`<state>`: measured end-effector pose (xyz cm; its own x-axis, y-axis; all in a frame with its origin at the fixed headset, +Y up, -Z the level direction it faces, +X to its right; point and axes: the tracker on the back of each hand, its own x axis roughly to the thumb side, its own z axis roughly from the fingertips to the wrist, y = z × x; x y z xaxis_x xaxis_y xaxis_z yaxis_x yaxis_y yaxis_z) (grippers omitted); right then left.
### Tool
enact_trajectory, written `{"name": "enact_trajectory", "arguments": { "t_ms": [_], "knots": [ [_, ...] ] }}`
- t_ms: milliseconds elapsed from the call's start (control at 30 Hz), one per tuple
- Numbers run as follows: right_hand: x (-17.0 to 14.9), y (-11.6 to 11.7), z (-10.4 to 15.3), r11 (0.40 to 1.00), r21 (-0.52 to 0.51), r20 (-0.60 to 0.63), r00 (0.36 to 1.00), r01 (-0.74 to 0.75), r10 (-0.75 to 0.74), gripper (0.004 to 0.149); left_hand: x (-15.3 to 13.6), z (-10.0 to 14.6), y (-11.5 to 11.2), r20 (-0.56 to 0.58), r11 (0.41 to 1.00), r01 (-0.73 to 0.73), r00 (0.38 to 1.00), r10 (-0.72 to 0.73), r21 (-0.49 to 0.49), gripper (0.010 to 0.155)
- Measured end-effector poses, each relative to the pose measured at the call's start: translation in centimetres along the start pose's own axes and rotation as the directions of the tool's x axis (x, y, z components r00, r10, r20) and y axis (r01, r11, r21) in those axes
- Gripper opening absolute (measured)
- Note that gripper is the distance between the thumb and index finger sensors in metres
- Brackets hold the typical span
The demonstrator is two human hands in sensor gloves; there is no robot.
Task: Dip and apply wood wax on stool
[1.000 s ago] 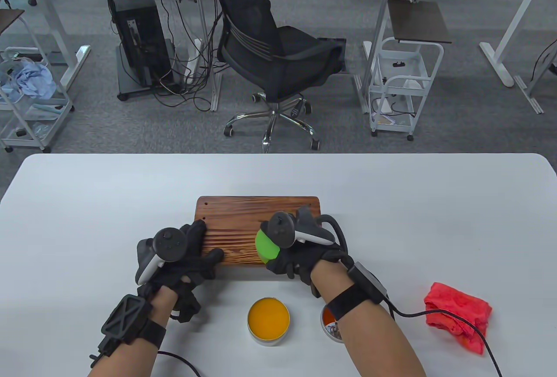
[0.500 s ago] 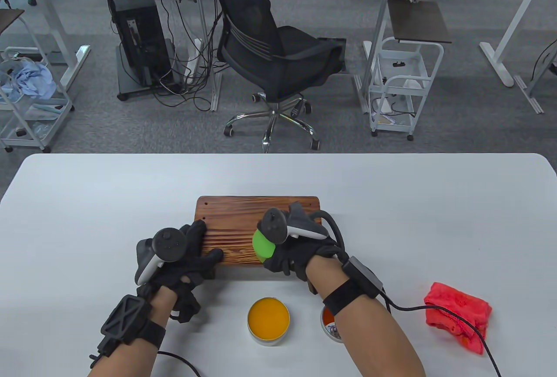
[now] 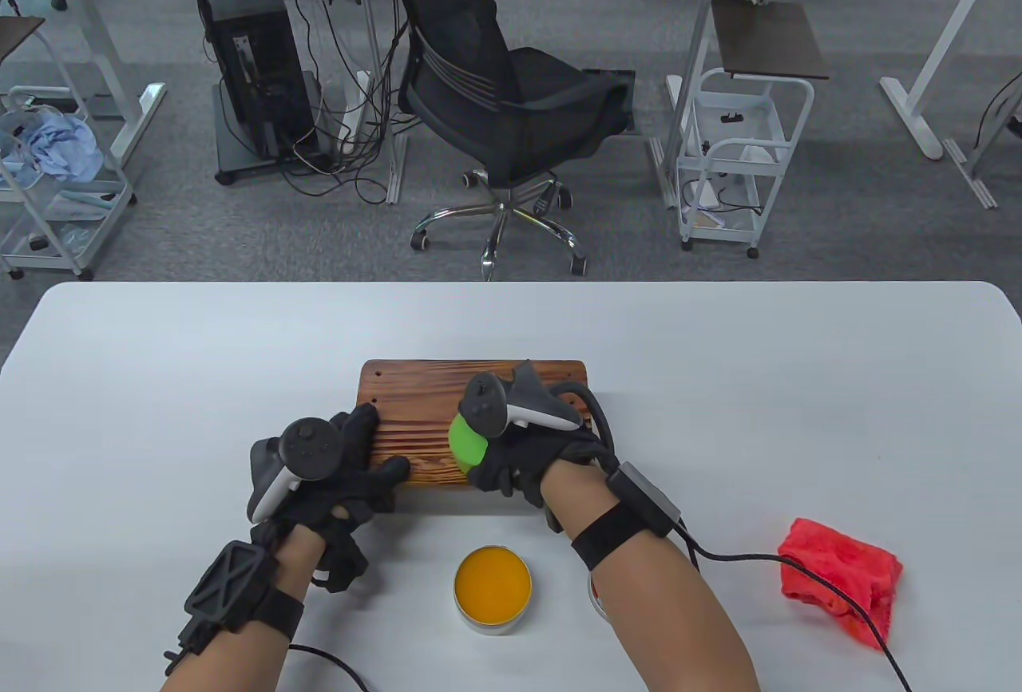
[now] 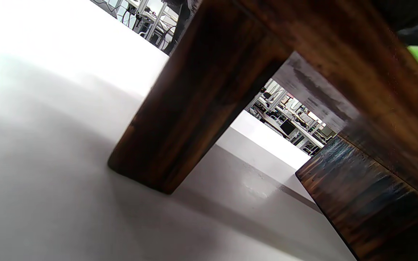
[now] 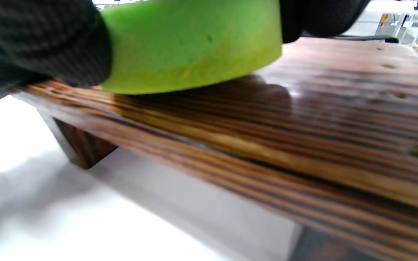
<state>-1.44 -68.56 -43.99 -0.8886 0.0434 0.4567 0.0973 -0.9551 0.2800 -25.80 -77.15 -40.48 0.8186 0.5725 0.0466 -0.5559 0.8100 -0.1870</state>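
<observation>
- White table [image 3: 718, 373]: everything sits on it, big and pale with rounded corners.
- Wooden stool [image 3: 423, 397]: dark striped-grain top, sitting mid-table toward the near side. The left wrist view looks under it at a chunky leg [image 4: 194, 98] standing flat on the tabletop.
- Left hand [image 3: 335, 476]: fingers spread out flat, resting on the stool's near-left corner with the thumb lying along the front edge. It isn't wrapped around anything, just pressing down on the wood.
- Right hand [image 3: 519, 460]: curled around the green sponge at the stool's near edge, about the middle of the top.
- Red cloth [image 3: 838, 572]: crumpled up, off to the right, well apart from the stool.
- Wax tin [image 3: 493, 584]: open round tin of orange wax, just in front of the stool, between the two forearms.
- Green sponge [image 5: 191, 43]: round pad, gripped from both sides by gloved fingers [image 5: 42, 43]; its yellowish lower face is down on the wood in the right wrist view.
</observation>
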Motion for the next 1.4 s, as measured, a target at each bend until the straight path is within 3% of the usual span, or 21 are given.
{"name": "enact_trajectory", "arguments": {
  "t_ms": [233,400,600,1200,1400],
  "knots": [
    [0.4,-0.1,0.6,0.999,0.038,0.057,0.998,-0.002,0.000,0.097,0.0,0.0,0.0,0.001,1.000,0.000,1.000,0.000,-0.001,0.105],
    [0.4,-0.3,-0.7,1.000,0.022,0.004,1.000,0.019,-0.019,0.098,0.0,0.0,0.0,0.000,1.000,-0.001,1.000,0.001,-0.002,0.105],
    [1.6,0.0,-0.5,1.000,0.026,0.078,0.997,0.016,-0.018,0.098,-0.1,-0.1,0.0,0.000,1.000,-0.002,1.000,0.002,-0.003,0.105],
    [2.8,-0.8,-3.1,1.000,0.019,0.055,0.998,0.022,-0.023,0.098,-0.1,-0.1,0.0,0.001,1.000,-0.010,1.000,0.010,-0.005,0.105],
    [2.8,-0.9,-2.7,0.999,0.038,0.098,0.995,-0.004,0.001,0.098,-0.1,-0.1,0.0,0.001,1.000,-0.007,1.000,0.007,-0.005,0.105]
  ]
}}
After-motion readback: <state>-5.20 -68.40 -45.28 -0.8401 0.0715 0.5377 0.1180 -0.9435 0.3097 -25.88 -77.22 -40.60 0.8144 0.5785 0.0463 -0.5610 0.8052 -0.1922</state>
